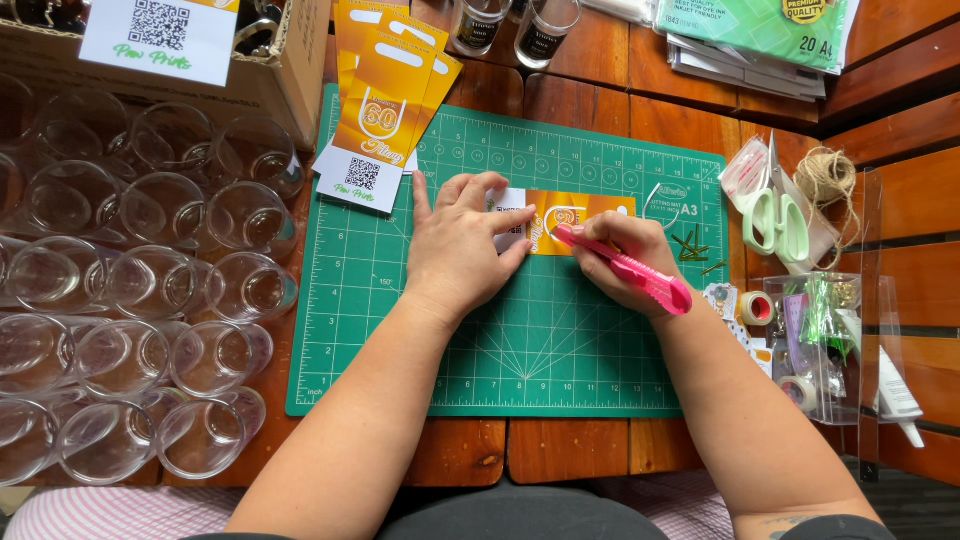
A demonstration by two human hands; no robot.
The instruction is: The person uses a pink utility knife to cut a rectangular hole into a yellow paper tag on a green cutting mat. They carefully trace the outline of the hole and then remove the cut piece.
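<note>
**Trimming an orange tag on the cutting mat**

The orange-and-white card tag (560, 222) lay flat on the green cutting mat (420, 340), right under both my hands. My left hand (462, 248) was spread open on the tag's left end, palm and fingers pressing down to pin it, closed around nothing. My right hand (625, 255) was clenched around the pink utility knife (625, 268), its tip angled down and leftward to meet the tag just beside my left fingertips. I could not tell whether the blade was already in the card or only resting on it.

As I judged it, this was the cutting step itself, with the tag held and the knife placed. The next stroke called for steady downward pressure from the pinning hand, and for the blade's path to stay clear of those fingertips, which sat very near the tip.

Beyond my left hand, further up the mat, a fanned stack of matching orange tags (385, 100) overlapped the mat's top edge. Well off to the left of that hand, clear plastic cups (150, 300) lay crowded on their sides across the wooden table (570, 450). To the right of the knife hand were pale green scissors (780, 220), a ball of twine (828, 178), and nearer my right forearm a clear box of small supplies (815, 340) with rolls of tape beside it.
</note>
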